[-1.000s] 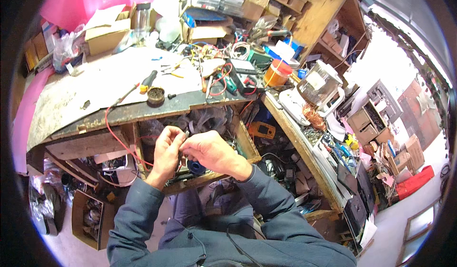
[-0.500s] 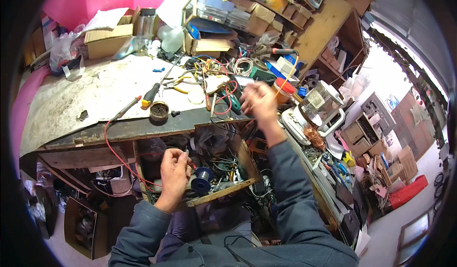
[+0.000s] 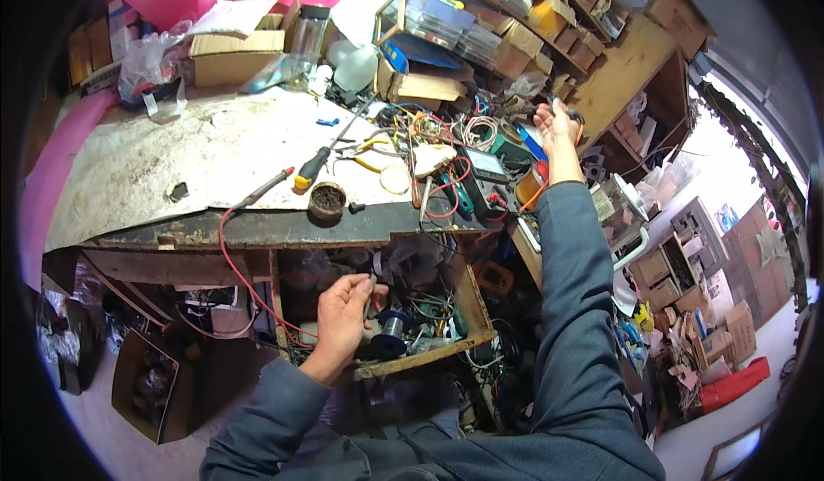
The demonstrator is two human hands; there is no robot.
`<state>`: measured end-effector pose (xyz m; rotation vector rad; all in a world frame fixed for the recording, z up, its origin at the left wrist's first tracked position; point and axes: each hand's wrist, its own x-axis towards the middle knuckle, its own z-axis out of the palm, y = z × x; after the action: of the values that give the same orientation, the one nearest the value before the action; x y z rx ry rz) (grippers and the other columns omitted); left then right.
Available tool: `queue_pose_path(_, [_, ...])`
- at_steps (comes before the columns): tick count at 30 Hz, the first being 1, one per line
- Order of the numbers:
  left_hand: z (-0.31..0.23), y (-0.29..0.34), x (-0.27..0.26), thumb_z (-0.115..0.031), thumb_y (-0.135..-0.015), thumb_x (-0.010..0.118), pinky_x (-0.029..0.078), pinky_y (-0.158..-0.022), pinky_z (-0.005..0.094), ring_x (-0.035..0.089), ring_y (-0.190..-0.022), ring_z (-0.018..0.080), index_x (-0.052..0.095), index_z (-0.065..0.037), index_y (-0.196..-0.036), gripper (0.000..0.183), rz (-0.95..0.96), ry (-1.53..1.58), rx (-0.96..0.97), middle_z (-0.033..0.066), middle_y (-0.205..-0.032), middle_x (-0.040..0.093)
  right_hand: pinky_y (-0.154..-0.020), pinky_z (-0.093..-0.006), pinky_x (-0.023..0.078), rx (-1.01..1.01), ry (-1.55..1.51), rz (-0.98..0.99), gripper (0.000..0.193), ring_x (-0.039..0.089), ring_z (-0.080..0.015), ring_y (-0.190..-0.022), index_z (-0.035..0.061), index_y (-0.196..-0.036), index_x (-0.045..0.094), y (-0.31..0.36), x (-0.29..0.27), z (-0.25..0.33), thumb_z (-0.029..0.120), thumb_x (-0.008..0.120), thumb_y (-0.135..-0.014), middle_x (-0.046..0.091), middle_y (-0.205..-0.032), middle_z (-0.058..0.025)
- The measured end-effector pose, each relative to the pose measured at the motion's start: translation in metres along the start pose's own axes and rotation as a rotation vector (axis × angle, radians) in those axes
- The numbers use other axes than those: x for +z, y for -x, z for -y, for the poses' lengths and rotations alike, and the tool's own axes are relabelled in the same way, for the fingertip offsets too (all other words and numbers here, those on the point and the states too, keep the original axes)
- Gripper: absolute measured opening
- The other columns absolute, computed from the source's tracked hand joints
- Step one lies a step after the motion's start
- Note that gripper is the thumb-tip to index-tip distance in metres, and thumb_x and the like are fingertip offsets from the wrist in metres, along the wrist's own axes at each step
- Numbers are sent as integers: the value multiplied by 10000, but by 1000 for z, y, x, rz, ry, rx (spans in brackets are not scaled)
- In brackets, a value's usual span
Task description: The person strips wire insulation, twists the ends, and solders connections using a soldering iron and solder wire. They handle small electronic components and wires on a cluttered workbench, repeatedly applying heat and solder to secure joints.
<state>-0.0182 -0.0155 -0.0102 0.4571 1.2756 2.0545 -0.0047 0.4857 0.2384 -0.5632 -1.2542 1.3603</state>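
Note:
My left hand (image 3: 342, 320) is closed in a pinch over the open drawer (image 3: 429, 352). A small piece with a grey tip (image 3: 374, 280) sticks up from its fingertips; its kind is not clear. A spool of solder wire (image 3: 392, 333) lies in the drawer beside this hand. My right arm is stretched out to the far right, where my right hand (image 3: 558, 133) is closed around a soldering iron with a black and orange handle (image 3: 578, 121). The hand partly hides the iron. An orange cord (image 3: 534, 196) hangs below, near the sleeve.
On the bench lie a screwdriver (image 3: 312, 169), a red-corded iron (image 3: 262, 189), a round tin (image 3: 327, 201), yellow-handled pliers (image 3: 371, 157) and a meter (image 3: 482, 164) among tangled wires. A glass jug (image 3: 620, 199) stands right of my sleeve. Shelves with boxes rise behind.
My right hand has moved up and to the right, from above the bench edge to the soldering iron. The view has shifted; my left hand keeps its pinch over the drawer.

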Motion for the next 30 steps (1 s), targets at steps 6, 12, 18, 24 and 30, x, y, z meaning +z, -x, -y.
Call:
queue_pose_path(6, [-9,1,-4,-233,-1078,548,523,-635,277,673,-755,110,648,34,-1261,339,-142,-243,228,130,-1131,760,-423,-248,434,-448,287,-66,179,546,-111,-498,62,-920,642,86,19,42,215,726,-960,625,-667,-47])
queue_pose_path(12, [-10,6,3,-288,-1095,549,428,-470,218,549,-500,67,652,-21,-1217,311,-80,-226,159,66,-867,722,-545,-268,550,-591,42,259,269,683,-152,-738,-37,-1194,610,214,-39,59,172,592,-1026,718,-1024,-160])
queue_pose_path(18, [-16,8,3,-364,-1075,536,220,-402,229,282,-447,30,647,-18,-1115,366,87,-9,-102,-74,-638,395,-724,-441,613,-440,55,403,416,712,-291,-899,-85,-1242,593,374,-101,36,266,540,-1025,696,-1079,-203])
queue_pose_path(24, [-9,15,14,-225,-902,798,426,-595,209,595,-730,44,725,-35,-1115,295,190,-309,61,5,-951,726,-641,-338,619,-251,-53,247,194,702,-213,-763,-68,-1081,640,455,-136,-4,56,649,-932,700,-929,-173])
queue_pose_path(30, [-4,12,20,-146,-919,763,523,-764,259,649,-811,84,753,5,-1037,192,373,-332,70,25,-897,735,-602,-320,598,-101,-218,145,211,694,-206,-732,-53,-1115,613,469,-148,-24,75,631,-947,694,-942,-170])
